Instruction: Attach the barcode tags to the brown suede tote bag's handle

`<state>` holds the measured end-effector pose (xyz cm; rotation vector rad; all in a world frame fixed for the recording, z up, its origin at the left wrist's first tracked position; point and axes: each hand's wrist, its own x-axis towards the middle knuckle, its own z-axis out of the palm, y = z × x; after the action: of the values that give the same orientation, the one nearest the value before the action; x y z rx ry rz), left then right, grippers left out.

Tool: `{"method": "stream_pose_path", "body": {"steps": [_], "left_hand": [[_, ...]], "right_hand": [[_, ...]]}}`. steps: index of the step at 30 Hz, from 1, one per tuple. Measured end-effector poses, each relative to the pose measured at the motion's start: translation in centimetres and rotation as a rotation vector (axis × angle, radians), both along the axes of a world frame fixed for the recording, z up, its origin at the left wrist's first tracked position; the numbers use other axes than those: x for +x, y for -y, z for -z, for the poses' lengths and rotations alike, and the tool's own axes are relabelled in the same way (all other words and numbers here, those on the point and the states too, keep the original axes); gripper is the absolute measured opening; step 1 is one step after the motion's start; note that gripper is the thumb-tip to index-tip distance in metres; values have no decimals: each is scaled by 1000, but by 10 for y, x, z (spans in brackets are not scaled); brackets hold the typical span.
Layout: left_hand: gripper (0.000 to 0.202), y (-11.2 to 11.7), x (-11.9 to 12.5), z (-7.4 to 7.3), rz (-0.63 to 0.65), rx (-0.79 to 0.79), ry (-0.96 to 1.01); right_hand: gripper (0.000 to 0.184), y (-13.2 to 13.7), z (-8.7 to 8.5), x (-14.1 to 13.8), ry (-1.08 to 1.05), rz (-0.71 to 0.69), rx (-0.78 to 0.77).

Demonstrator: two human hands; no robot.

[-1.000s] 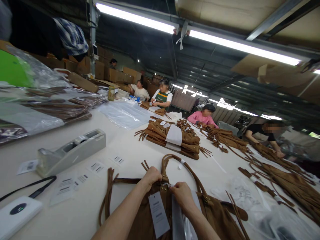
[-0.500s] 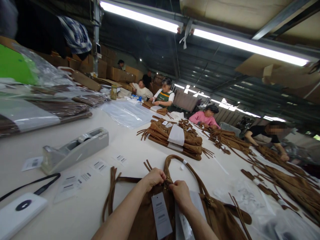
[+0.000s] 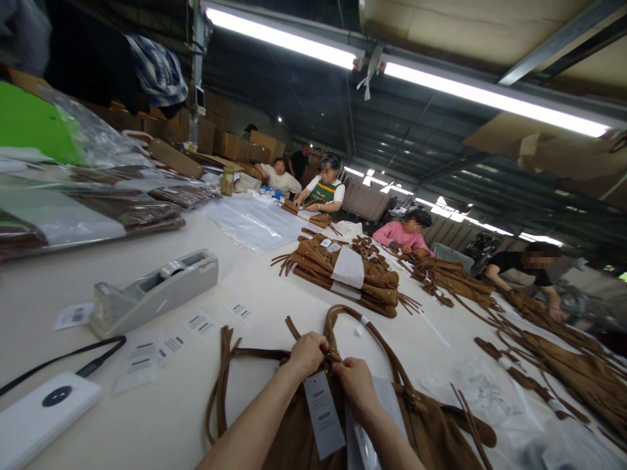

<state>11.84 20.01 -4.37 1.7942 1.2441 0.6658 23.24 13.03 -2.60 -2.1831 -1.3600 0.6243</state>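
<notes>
A brown handbag [image 3: 289, 424] lies in front of me at the table's near edge, its looped handle [image 3: 377, 333] arching away to the right. My left hand [image 3: 308, 352] has its fingers closed on the bag's top edge at the foot of the handle. Just to the right, my right hand [image 3: 355, 382] pinches the same edge, a small gap from the left. Below my hands hangs a grey printed hang tag [image 3: 324, 414]. White wrapping [image 3: 392, 405] shows by my right wrist. What exactly my fingertips grip is partly hidden.
A grey tape dispenser [image 3: 157, 294] stands at left, near printed labels [image 3: 140, 359] and a white device [image 3: 49, 414] with a black cord. Beyond lies a stack of brown bags [image 3: 347, 274]. Plastic-wrapped bags [image 3: 98, 209] lie far left. Several co-workers sit across the table.
My hands stay at the bag's top edge, with only slight finger movement. The view has shifted slightly. Across the table, the co-worker in the green apron has lowered a hand to a bag.
</notes>
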Motion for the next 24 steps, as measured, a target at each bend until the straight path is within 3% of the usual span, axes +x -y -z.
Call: {"method": "stream_pose_path", "body": {"steps": [10, 16, 24], "left_hand": [[18, 8, 0, -3, -190, 23, 46], [20, 8, -10, -10, -296, 32, 184], [19, 8, -17, -13, -350, 32, 310]], "right_hand": [[22, 5, -15, -5, 121, -106, -31], [25, 5, -35, -16, 343, -170, 85], [25, -29, -23, -17, 251, -327, 117]]}}
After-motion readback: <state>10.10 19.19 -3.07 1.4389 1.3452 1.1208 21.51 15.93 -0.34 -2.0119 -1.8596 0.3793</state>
